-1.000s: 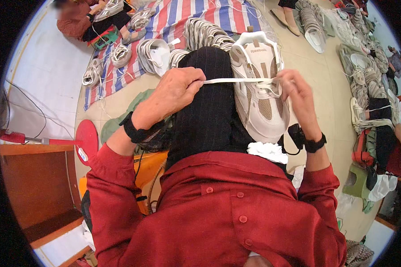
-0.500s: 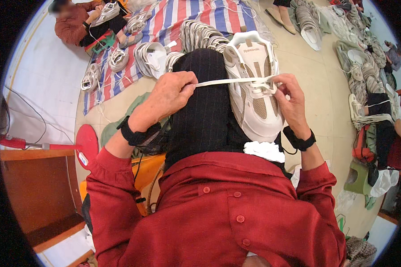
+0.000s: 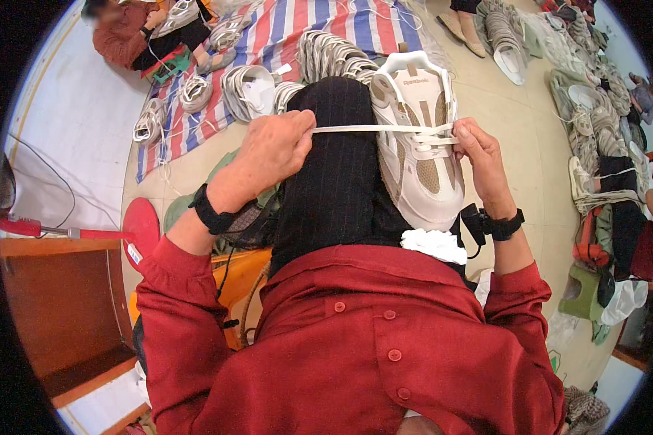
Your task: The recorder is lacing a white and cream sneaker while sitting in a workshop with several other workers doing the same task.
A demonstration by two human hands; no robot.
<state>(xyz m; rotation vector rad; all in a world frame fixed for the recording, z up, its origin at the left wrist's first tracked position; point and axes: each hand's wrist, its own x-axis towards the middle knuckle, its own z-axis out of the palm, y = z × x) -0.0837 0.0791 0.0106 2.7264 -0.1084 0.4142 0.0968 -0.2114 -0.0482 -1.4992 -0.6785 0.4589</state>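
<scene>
A white and beige sneaker [image 3: 426, 174] rests on my right thigh, toe toward me and tongue away. Its white shoelace [image 3: 363, 129] runs taut leftward from the lower eyelets, over my dark trouser leg. The lace's left end is pinched in my closed left hand [image 3: 276, 148]. At the shoe's right edge, the thumb and fingers of my right hand [image 3: 480, 156] are closed on the lace beside the eyelets. A crumpled white wad [image 3: 435, 246] lies in my lap just below the toe.
Nested rows of shoe uppers [image 3: 334, 58] lie beyond my knees, partly on a striped sheet [image 3: 283, 29]. Another person [image 3: 123, 36] sits at the far left handling a shoe. A red paddle-shaped object [image 3: 141, 228] is at my left; more shoes [image 3: 595, 119] are piled at right.
My left hand has shifted slightly left with the lace. The loose loop by my right hand has been drawn in flatter across the shoe, and my right hand has moved slightly right.
</scene>
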